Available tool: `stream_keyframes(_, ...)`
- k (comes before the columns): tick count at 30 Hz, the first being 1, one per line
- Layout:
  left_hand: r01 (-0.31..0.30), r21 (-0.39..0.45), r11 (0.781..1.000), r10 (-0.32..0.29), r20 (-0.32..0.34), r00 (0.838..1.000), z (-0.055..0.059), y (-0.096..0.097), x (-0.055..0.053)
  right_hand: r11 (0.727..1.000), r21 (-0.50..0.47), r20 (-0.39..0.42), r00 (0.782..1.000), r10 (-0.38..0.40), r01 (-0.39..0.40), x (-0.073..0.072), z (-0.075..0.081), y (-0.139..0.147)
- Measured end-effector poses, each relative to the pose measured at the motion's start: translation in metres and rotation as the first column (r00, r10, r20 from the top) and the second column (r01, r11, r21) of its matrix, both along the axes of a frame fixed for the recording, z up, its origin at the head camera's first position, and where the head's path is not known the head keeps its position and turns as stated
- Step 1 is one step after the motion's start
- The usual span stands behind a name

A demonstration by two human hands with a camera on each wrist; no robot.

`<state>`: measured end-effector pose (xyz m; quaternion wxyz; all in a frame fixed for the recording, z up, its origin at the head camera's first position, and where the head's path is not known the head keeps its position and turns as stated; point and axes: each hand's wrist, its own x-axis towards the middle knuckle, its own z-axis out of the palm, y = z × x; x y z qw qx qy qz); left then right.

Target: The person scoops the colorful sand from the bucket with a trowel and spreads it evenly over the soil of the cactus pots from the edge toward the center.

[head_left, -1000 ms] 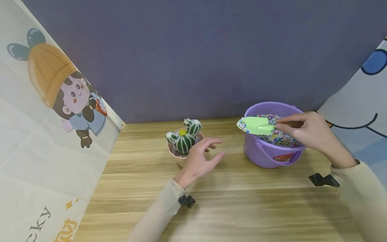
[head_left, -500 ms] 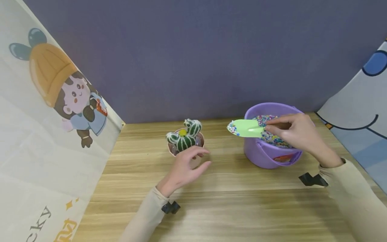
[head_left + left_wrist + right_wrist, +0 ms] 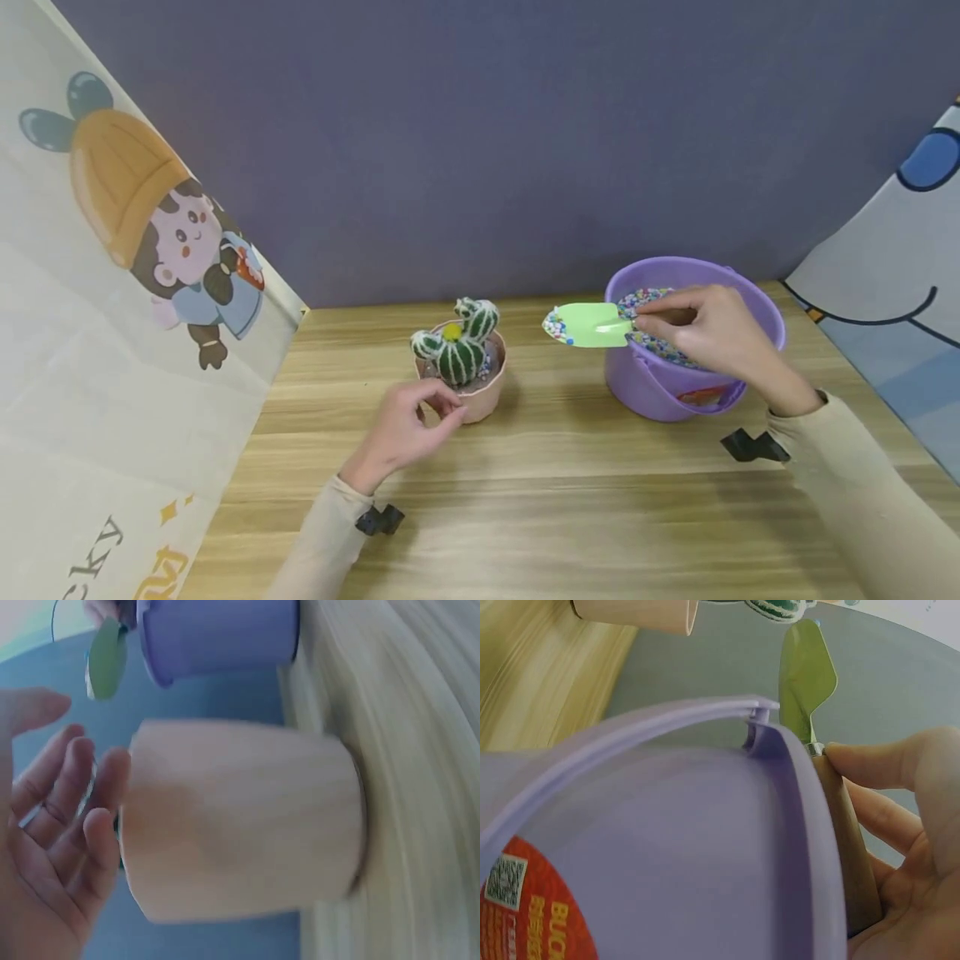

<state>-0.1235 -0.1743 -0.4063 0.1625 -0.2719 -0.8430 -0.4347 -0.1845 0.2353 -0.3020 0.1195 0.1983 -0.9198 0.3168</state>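
Note:
My right hand (image 3: 712, 329) pinches a small green garden trowel (image 3: 596, 325) by its wooden handle (image 3: 847, 855). Small multicoloured beads lie on the blade tip, which points left past the rim of a purple bucket (image 3: 645, 387). More of these beads (image 3: 645, 298) fill the bucket. To the left, a green cactus with white stripes (image 3: 459, 360) and a yellow flower stands in a pale pink pot (image 3: 483, 404). My left hand (image 3: 397, 429) is at the pot's front rim, its fingers loosely bent with nothing in them. In the left wrist view the fingertips (image 3: 112, 776) overlap the rim.
A wooden tabletop (image 3: 570, 517) lies under everything. Behind it rises a dark blue-grey wall (image 3: 525, 150). A white sheet with a cartoon figure (image 3: 187, 225) borders the left side, and another printed sheet (image 3: 900, 308) the right. The bucket's handle (image 3: 660, 392) hangs at its front.
My right hand has carried the trowel left, bringing its blade tip outside the bucket, nearer the pot. My left hand has drawn left and down, uncovering the front of the pot.

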Motion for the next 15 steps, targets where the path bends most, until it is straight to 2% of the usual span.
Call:
stream_keyframes(6, -0.067, 0.101, 0.993, 0.074, -0.068, 0.995, -0.013, -0.023, -0.011, 1.0, -0.006, 0.029, 0.999, 0.014, -0.014, 0.0, 0.002, -0.01)
stream_keyframes(12, -0.21, 0.167, 0.963, 0.212, 0.007, 0.977, -0.021, -0.033, -0.021, 0.999, 0.02, 0.03, 0.999, 0.039, -0.04, -0.003, 0.001, -0.02)
stream_keyframes(15, -0.251, 0.168, 0.953, 0.247, 0.049, 0.968, -0.024, -0.037, -0.025, 0.998, 0.041, 0.03, 0.998, 0.051, -0.052, -0.004, 0.001, -0.024)
